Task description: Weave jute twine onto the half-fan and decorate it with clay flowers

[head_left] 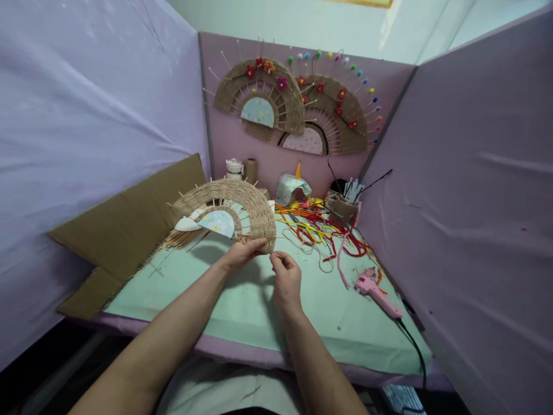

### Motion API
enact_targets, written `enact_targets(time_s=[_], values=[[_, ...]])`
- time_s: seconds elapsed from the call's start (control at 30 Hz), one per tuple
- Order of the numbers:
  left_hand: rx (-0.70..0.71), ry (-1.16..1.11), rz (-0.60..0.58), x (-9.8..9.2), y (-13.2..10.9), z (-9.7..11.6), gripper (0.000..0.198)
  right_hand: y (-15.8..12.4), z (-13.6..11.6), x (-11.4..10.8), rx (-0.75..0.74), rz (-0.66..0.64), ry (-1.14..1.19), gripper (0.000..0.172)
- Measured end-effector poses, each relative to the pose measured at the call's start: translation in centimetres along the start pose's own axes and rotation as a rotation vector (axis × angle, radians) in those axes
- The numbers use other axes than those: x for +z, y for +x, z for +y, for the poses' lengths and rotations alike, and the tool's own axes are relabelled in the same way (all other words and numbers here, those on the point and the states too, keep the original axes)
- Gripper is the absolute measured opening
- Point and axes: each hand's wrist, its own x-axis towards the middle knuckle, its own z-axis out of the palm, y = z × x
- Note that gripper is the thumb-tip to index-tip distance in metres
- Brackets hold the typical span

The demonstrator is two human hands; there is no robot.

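A half-round woven fan (228,210) of tan cord on thin wooden sticks, with a pale patterned paper centre, is held up over the green table (254,305). My left hand (244,253) grips its lower right corner, fingers closed on the woven edge. Just to the right, my right hand (285,276) is pinched shut at the same corner; what it pinches is too small to make out.
A pink glue gun (375,294) with a black cable lies at the right. Coloured cords (322,230) are heaped behind it, beside a cup of sticks (345,204). Cardboard (129,225) leans at the left. Two finished fans (298,106) hang on the back wall.
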Motion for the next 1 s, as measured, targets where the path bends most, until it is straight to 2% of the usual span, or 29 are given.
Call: enact_targets(time_s=[0.8,1.0], values=[[-0.047,-0.036,-0.010,0.35,-0.07,-0.24,0.036,0.13,0.38,0.02,-0.066,0.034,0.025,0.013],[-0.001,-0.024,-0.018,-0.40,0.13,-0.16,0.034,0.01,0.52,0.04,0.009,-0.052,0.129,0.025]])
